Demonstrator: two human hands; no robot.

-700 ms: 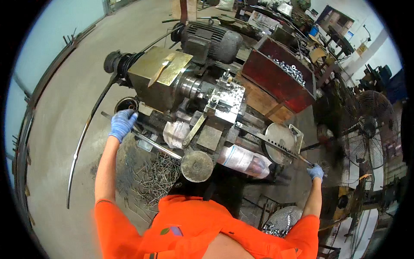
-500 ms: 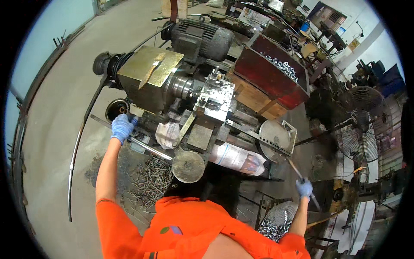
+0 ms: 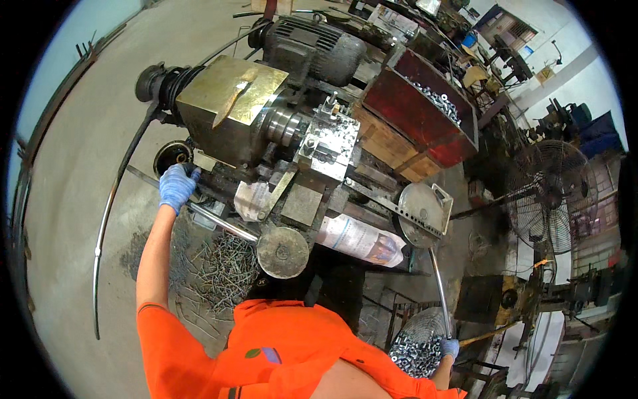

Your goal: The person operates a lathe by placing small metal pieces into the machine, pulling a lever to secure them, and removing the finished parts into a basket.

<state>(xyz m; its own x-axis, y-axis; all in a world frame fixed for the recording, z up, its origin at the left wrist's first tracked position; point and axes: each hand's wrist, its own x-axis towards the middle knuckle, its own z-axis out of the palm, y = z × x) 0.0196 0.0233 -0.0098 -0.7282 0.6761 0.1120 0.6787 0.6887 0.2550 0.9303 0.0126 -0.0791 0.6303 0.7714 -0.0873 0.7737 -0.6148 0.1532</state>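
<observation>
At the right end of the lathe (image 3: 302, 205), a metal lever (image 3: 440, 292) is gripped at its lower end by the gloved right hand (image 3: 450, 347). The gloved left hand (image 3: 177, 187) is held at the lathe's left front, where a long bar (image 3: 222, 223) is partly covered by it; whether anything is gripped there cannot be told. A brush (image 3: 232, 100) is laid on top of the lathe. Thin metal scraps (image 3: 226, 272) are heaped below its left front, small metal pieces (image 3: 413, 354) are piled before its right end, and a red box (image 3: 415, 110) is placed behind it.
</observation>
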